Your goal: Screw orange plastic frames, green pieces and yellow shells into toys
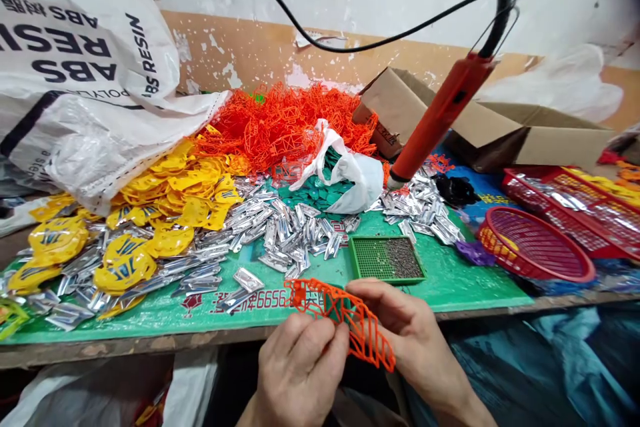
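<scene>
Between my two hands, just in front of the table edge, is an orange plastic lattice frame [367,330], tilted with its right end lower. My left hand [303,363] has its fingers curled closed against the lower left side of the frame. My right hand [413,330] pinches the frame's upper right edge between thumb and fingers. Something dark green shows through the lattice near its middle. Just beyond my hands sits a green mesh tray [363,260] with small dark metal pieces in its right part. Shiny silver metal parts [287,230] lie scattered on the green cover.
Yellow plastic pieces [190,187] are heaped at left beside a white resin sack [80,80]. Behind are an orange lattice pile [285,120] and a white bag [363,183] of green pieces. A red electric screwdriver [440,120] hangs overhead; red baskets [535,243] and cardboard boxes [540,137] stand right.
</scene>
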`<state>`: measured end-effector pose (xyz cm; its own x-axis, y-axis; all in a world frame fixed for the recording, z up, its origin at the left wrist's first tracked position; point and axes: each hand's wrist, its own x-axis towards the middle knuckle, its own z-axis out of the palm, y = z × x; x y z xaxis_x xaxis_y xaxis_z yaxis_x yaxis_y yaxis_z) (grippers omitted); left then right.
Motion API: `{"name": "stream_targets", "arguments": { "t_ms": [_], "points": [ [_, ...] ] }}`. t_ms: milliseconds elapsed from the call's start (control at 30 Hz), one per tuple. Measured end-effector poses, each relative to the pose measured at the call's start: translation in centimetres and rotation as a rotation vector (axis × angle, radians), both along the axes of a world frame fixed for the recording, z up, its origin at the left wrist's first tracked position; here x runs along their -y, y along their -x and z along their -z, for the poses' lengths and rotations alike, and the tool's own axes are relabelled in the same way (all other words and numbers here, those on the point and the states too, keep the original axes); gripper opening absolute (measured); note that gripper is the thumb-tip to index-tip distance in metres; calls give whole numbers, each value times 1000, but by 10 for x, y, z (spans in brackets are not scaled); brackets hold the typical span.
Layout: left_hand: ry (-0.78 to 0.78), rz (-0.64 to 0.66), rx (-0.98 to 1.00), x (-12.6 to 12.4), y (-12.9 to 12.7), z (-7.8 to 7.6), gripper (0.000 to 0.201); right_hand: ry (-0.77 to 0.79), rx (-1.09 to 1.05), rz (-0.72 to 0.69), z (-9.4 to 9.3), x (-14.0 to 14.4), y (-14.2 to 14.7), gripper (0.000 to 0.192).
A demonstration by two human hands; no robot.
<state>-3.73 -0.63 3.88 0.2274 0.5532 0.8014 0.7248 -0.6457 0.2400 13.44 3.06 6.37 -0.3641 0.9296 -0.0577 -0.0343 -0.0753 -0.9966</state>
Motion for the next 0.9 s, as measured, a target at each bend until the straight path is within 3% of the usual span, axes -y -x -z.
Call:
{"name": "stream_targets", "arguments": {
  "t_ms": [167,333,633,900],
  "points": [
    [23,20,-17,0,-3,0,18,174,-116,-48,-1,-5,7,21],
    [22,-18,-8,0,-3,0,16,196,-115,-17,4,-6,11,23],
    [-5,-42,-2,1,-2,2,16,269,-139,30,34,-7,12,22],
    [-11,-46,-21,8,6,7,22,388,-360,96,34,-7,29,23]
  ]
}}
